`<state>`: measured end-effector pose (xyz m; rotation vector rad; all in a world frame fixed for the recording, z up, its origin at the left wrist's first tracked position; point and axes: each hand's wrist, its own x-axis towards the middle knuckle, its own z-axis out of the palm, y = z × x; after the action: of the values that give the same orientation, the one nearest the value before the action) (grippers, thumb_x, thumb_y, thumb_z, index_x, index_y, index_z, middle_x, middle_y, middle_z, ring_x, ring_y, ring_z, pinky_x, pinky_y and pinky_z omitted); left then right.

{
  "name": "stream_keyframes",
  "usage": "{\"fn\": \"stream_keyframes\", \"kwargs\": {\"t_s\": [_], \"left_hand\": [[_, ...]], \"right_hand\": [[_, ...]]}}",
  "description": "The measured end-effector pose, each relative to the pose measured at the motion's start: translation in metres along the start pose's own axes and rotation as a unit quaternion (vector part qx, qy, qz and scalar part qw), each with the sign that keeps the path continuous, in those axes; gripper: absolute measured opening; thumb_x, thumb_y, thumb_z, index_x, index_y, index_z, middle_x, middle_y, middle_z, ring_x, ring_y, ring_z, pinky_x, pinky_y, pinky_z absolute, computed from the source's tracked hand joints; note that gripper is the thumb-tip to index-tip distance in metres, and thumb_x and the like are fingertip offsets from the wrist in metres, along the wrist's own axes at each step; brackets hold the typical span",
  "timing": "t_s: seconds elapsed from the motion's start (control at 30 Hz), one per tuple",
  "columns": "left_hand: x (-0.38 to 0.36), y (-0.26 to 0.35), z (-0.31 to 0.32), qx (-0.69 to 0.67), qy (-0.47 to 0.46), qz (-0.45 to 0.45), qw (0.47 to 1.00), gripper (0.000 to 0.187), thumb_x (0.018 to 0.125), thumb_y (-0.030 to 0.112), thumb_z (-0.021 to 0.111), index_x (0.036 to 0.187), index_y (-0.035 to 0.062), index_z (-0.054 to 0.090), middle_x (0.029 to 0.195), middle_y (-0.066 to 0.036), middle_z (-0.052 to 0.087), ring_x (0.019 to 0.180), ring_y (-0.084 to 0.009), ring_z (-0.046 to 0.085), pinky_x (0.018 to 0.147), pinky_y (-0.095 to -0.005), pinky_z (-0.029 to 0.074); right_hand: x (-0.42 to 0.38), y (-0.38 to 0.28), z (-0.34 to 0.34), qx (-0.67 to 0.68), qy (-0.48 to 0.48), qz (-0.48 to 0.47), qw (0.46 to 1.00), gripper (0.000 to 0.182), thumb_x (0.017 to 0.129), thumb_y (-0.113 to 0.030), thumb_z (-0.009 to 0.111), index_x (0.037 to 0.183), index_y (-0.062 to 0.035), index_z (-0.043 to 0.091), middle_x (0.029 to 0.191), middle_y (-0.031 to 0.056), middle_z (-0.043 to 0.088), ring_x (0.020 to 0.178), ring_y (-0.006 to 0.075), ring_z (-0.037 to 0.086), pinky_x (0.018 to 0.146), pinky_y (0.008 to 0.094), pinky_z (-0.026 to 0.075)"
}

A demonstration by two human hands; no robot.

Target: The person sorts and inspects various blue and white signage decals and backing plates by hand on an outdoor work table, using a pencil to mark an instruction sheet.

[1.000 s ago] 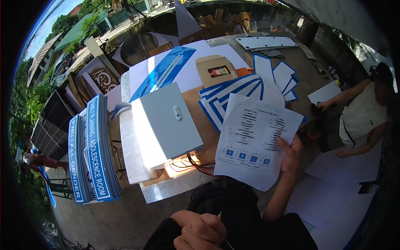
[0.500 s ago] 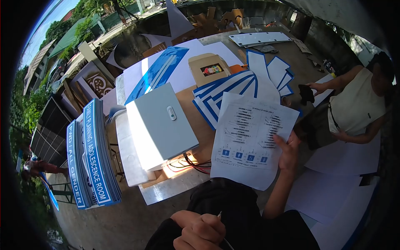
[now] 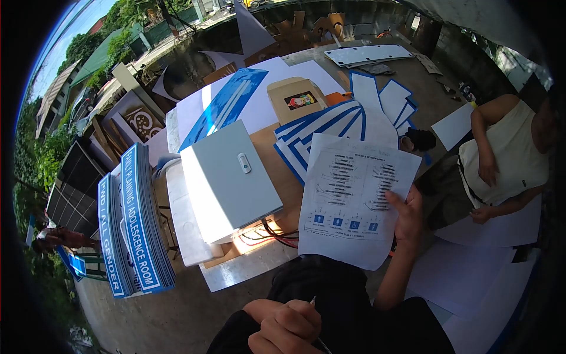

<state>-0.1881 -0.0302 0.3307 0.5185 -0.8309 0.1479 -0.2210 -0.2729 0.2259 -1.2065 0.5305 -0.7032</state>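
My right hand (image 3: 407,221) grips a printed sheet of paper (image 3: 348,189) by its right edge, thumb on the front. The sheet bears two columns of lines, many struck through, and a row of blue toilet symbols. Low in view, my left hand (image 3: 286,325) is closed round a slim pen (image 3: 313,300); only its pointed tip and a bit of the other end show. Behind the paper, white blue-edged sign pieces (image 3: 321,127) lie fanned out. To the left, a grey metal box (image 3: 230,177) rests on the table, wires coming from underneath.
Stacked blue signs (image 3: 138,218) stand at left. A cardboard box (image 3: 295,100) and a blue-white panel (image 3: 224,109) lie on the far table. A co-worker (image 3: 501,153) stands at right beside white sheets (image 3: 466,271). Leftward, another person (image 3: 68,238) is partly visible.
The co-worker at right has drawn an arm back from a white sheet towards their body. The view has shifted slightly; my hands keep the paper and the pen.
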Motion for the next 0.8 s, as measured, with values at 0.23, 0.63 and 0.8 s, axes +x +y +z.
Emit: {"fn": "stream_keyframes", "kwargs": {"t_s": [0.23, 0.63, 0.8], "left_hand": [[0.0014, 0.0033, 0.0010, -0.007, -0.020, -0.004, 1.000, 0.021, 0.074, 0.020, 0.077, 0.060, 0.0105, 0.064, 0.060, 0.003, 0.057, 0.062, -0.0119, 0.031, 0.054, -0.0286, 0.024], [0.0018, 0.0018, 0.0003, -0.005, -0.017, 0.015, 1.000, 0.020, 0.074, 0.017, 0.075, 0.060, 0.0102, 0.064, 0.060, 0.003, 0.057, 0.062, -0.0122, 0.031, 0.054, -0.0288, 0.025], [0.0023, -0.0001, -0.0020, 0.000, -0.014, 0.022, 1.000, 0.021, 0.075, 0.018, 0.074, 0.059, 0.0096, 0.064, 0.059, 0.002, 0.057, 0.062, -0.0122, 0.032, 0.054, -0.0287, 0.025]], "right_hand": [[0.0013, -0.0005, 0.0009, 0.007, 0.001, 0.014, 1.000, 0.033, 0.079, -0.002, 0.068, 0.109, 0.0055, 0.057, 0.099, 0.0131, 0.067, 0.085, 0.0175, 0.065, 0.081, 0.0298, 0.049], [0.0040, -0.0011, 0.0025, -0.005, -0.009, 0.004, 1.000, 0.034, 0.079, -0.002, 0.067, 0.110, 0.0057, 0.056, 0.101, 0.0140, 0.067, 0.085, 0.0180, 0.065, 0.081, 0.0304, 0.050], [0.0023, -0.0033, 0.0059, 0.007, -0.014, 0.014, 1.000, 0.033, 0.079, -0.001, 0.067, 0.110, 0.0059, 0.056, 0.101, 0.0141, 0.067, 0.085, 0.0182, 0.065, 0.080, 0.0305, 0.051]]}}
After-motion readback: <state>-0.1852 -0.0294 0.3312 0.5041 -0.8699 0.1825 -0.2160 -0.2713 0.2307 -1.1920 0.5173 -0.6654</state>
